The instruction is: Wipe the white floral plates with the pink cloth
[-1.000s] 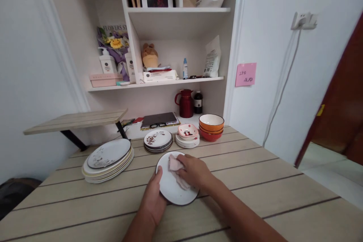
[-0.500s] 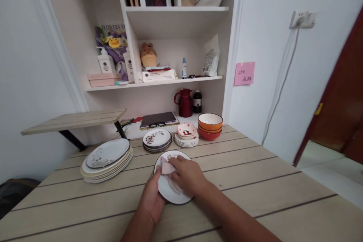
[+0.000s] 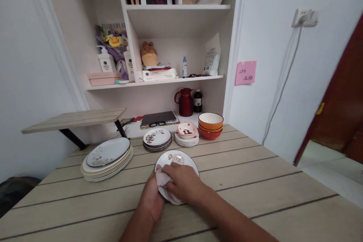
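A white plate (image 3: pixel 187 160) with a dark rim and a brownish flower print is in front of me, just above or on the table; I cannot tell which. My left hand (image 3: pixel 153 193) grips its left edge, the fingers partly hidden beneath it. A pale pink cloth (image 3: pixel 162 179) is bunched under my right hand (image 3: pixel 183 181), whose closed fingers press it against the plate's lower left part. The cloth's end hangs at the near rim.
Large plates (image 3: pixel 107 153) are stacked at left. Behind my hands stand smaller plates (image 3: pixel 157 137), little dishes (image 3: pixel 187 130) and orange and red bowls (image 3: pixel 210 123). A wooden riser (image 3: pixel 76 119), a laptop (image 3: pixel 159 118) and a red jug (image 3: pixel 185 102) stand farther back.
My right hand and the cloth have slid toward the plate's near left side, uncovering more of the flower print. My left hand still holds the left edge.
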A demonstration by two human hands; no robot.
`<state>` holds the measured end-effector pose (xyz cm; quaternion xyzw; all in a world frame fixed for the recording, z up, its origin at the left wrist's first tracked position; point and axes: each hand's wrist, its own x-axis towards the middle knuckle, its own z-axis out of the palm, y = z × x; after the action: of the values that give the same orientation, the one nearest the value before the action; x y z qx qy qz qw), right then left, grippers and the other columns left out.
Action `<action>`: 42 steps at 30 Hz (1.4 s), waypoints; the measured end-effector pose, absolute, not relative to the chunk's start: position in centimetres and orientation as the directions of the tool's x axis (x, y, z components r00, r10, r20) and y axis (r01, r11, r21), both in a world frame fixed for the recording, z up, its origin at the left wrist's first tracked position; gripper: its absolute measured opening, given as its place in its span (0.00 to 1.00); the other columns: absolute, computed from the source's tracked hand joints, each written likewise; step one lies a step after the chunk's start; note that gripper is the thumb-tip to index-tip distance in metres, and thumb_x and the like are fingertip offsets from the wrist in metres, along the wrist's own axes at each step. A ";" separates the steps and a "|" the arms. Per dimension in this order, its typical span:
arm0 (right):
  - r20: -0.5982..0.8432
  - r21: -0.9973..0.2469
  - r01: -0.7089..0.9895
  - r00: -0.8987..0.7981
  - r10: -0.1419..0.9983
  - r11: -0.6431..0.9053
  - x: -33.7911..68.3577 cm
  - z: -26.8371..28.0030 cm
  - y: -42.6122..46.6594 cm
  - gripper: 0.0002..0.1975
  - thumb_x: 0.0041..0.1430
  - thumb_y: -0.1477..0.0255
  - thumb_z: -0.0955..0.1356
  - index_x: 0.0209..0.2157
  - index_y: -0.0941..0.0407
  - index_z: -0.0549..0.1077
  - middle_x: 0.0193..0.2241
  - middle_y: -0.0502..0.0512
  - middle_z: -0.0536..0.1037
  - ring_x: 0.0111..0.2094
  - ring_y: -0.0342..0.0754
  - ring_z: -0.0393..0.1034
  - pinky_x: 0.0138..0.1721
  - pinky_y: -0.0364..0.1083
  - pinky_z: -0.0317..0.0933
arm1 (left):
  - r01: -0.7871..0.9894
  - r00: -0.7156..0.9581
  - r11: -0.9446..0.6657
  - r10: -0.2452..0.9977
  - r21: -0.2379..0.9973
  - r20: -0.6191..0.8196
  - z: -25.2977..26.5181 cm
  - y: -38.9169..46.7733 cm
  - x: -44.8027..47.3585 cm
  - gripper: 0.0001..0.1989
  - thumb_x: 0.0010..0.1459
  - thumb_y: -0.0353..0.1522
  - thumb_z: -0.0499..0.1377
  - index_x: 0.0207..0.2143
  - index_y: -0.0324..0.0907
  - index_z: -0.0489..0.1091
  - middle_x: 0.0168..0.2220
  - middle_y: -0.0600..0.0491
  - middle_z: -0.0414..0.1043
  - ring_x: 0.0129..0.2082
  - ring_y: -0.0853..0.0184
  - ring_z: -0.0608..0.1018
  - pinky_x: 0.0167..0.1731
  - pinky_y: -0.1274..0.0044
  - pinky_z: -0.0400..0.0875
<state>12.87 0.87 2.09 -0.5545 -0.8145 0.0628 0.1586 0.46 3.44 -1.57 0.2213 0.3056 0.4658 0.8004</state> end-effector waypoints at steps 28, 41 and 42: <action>0.169 -0.284 0.942 -0.133 0.977 0.177 14.9 2.2 2.2 0.19 0.59 0.65 0.61 0.52 0.48 0.67 0.46 0.56 0.75 0.42 0.52 0.72 0.36 0.47 0.58 | -0.604 0.305 0.413 0.910 0.681 -0.282 -1.7 3.4 0.5 0.25 0.57 0.35 0.61 0.57 0.39 0.65 0.48 0.42 0.76 0.44 0.56 0.80 0.48 0.66 0.71; 0.162 -0.264 0.881 -0.360 0.919 0.392 14.0 2.3 1.0 0.17 0.54 0.64 0.64 0.46 0.51 0.69 0.45 0.58 0.76 0.44 0.55 0.71 0.37 0.48 0.58 | -0.574 0.301 0.413 0.910 0.707 -0.287 -1.6 3.3 0.5 0.22 0.58 0.37 0.59 0.53 0.35 0.68 0.41 0.42 0.79 0.38 0.57 0.81 0.43 0.68 0.73; 0.181 -0.273 0.887 -0.333 0.925 0.373 13.8 2.2 1.2 0.18 0.55 0.64 0.64 0.47 0.51 0.69 0.46 0.57 0.76 0.44 0.54 0.71 0.38 0.48 0.58 | -0.577 0.298 0.409 0.911 0.707 -0.284 -1.6 3.3 0.6 0.22 0.58 0.37 0.59 0.53 0.35 0.68 0.41 0.42 0.79 0.38 0.57 0.81 0.43 0.68 0.73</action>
<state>13.77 1.19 2.18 -0.5566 -0.8140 0.0623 0.1540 0.56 3.30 -1.63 0.2456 0.3401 0.4849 0.7674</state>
